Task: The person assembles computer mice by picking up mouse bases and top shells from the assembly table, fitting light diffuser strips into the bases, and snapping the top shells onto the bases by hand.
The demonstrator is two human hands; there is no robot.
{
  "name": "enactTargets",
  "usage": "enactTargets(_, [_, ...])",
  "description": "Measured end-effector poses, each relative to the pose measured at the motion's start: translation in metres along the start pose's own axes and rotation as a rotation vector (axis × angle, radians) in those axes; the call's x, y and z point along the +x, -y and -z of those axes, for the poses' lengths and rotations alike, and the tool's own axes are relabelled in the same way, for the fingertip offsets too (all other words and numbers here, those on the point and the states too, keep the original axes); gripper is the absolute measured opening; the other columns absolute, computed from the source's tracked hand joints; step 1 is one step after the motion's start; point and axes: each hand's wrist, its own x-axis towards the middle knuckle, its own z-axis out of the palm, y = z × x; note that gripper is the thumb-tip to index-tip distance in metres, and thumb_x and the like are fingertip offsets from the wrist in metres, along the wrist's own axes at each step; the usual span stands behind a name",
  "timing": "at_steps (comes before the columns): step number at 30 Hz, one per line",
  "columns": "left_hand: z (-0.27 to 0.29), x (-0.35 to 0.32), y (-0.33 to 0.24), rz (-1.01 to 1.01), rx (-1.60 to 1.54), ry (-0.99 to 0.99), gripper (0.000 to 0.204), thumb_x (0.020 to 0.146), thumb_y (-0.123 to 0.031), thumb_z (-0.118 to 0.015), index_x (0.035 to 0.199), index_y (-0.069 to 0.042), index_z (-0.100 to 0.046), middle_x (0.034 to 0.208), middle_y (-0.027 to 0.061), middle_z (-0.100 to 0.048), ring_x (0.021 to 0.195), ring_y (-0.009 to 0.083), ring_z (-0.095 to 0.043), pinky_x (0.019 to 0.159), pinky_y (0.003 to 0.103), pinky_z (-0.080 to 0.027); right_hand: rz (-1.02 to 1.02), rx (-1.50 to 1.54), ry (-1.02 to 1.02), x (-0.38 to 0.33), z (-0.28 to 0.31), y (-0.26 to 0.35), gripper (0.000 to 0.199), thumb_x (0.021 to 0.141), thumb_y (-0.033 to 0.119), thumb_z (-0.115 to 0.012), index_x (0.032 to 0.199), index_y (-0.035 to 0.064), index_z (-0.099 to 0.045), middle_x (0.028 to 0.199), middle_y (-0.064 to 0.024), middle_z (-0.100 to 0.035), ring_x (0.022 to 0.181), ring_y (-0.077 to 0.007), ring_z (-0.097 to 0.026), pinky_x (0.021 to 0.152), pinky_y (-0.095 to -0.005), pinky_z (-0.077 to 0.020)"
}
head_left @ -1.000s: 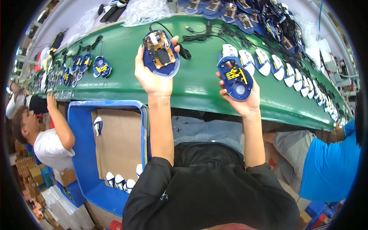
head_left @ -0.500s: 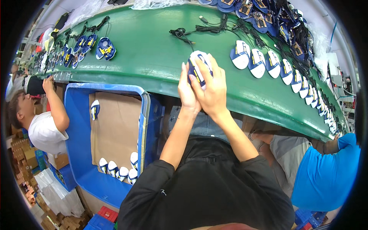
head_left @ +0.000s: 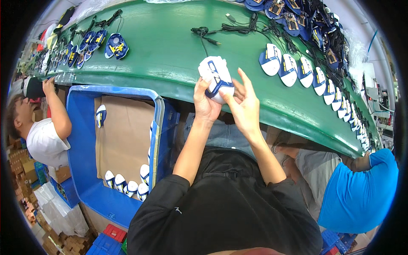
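Nearest to us our black-sleeved forearms rise from the lower edge; the left hand (head_left: 205,104) is closed around the lower left side of a white and blue computer mouse (head_left: 216,78), and the right hand (head_left: 242,106) presses its thumb against the mouse's lower right side while its other fingers (head_left: 247,83) stand spread and loose beside it; the mouse sits between both hands, top shell toward us, just over the near edge of the green conveyor belt (head_left: 170,51); whether its underside touches the belt we cannot quite tell. To our left a blue bin (head_left: 83,170) lined with brown cardboard holds a few finished mice (head_left: 127,185) along its near and right walls; beyond it a person in a white shirt (head_left: 42,144) reaches up to the belt; to our right sits a person in a blue shirt (head_left: 361,195). Farther out on the belt a bundled black cable (head_left: 204,34) lies loose; a row of white and blue top shells (head_left: 306,72) runs off to the right; open blue mouse bases (head_left: 115,46) with circuit boards lie at the far left.
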Motion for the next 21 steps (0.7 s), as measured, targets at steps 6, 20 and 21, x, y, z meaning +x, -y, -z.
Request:
enactTargets(6, [0.022,-0.001,-0.026,0.11,0.041,0.236,0.055,0.071,-0.017,-0.078,0.115,0.003,-0.052,0.109,0.0164,-0.062,0.109,0.0283,-0.058,0.094,0.042,-0.05,0.34,-0.293,-0.06,-0.011,0.016,0.032,0.076,0.064,0.011,-0.088,0.126,0.0035,-0.044,0.102,-0.0146,-0.07,0.096,-0.0228,-0.069,0.086,-0.0327,-0.053])
enactTargets(20, [0.007,0.013,-0.012,0.164,0.001,0.0,0.052,0.097,-0.043,-0.044,0.126,0.0,-0.047,0.123,0.0175,-0.055,0.117,0.0264,-0.053,0.103,0.043,-0.041,0.225,-0.047,0.018,0.037,0.027,0.014,0.053,0.071,0.026,-0.081,0.105,-0.0101,-0.064,0.092,-0.0168,-0.071,0.085,-0.0156,-0.069,0.076,-0.0299,-0.0545])
enactTargets(21, [0.022,0.017,-0.013,0.161,0.153,0.11,0.056,0.098,-0.044,-0.04,0.13,0.002,-0.044,0.13,0.0192,-0.051,0.124,0.0284,-0.047,0.105,0.045,-0.038,0.266,-0.069,-0.037,0.057,0.028,0.016,0.053,0.071,0.027,-0.081,0.105,-0.0106,-0.065,0.091,-0.0161,-0.072,0.083,-0.0152,-0.068,0.076,-0.0293,-0.0545])
